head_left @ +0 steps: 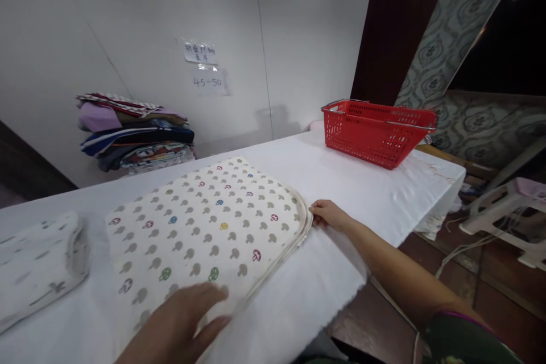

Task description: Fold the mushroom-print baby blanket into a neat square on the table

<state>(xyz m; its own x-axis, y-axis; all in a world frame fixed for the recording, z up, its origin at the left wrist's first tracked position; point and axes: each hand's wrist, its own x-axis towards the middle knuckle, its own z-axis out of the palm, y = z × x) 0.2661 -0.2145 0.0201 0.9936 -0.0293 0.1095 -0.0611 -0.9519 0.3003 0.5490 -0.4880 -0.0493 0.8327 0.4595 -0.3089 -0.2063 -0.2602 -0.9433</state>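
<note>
A cream cloth printed with small mushrooms (205, 227) lies folded flat on the white table (350, 193). My left hand (179, 324) rests palm down on its near edge, fingers stretched out flat. My right hand (328, 215) is at the cloth's right corner, fingers curled and pinching the layered hem there. A second folded cloth (38, 261) with a grey print lies to the left, apart from both hands.
A red plastic basket (377, 131) with metal handles stands at the table's far right end. A stack of folded coloured fabrics (134, 133) sits against the white wall. Paper notes (205, 68) hang on the wall. A white stool (507, 210) is on the floor right.
</note>
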